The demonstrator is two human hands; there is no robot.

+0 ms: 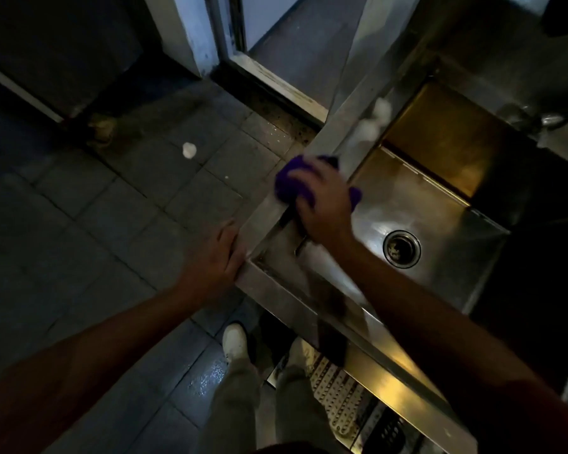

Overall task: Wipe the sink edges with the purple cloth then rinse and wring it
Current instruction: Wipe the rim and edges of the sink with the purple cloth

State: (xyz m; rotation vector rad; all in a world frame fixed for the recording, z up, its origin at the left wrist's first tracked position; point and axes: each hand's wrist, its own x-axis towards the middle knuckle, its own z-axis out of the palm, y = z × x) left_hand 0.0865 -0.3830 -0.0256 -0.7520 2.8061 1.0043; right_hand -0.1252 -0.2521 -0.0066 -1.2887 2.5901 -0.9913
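Note:
A steel sink (338, 149) fills the right half of the head view, with a round drain (401, 249) in its basin. My right hand (322, 201) presses the bunched purple cloth (287, 180) onto the sink's left edge, fingers spread over it. White foam (376, 121) lies on that edge farther along. My left hand (215, 260) rests flat against the outer corner of the sink rim, holding nothing.
Grey floor tiles (122, 198) spread to the left, with a white blob (189, 149) on them and a wet patch near my white shoes (234, 342). A doorway threshold (269, 80) lies beyond the sink. A perforated shelf (338, 385) sits under the counter.

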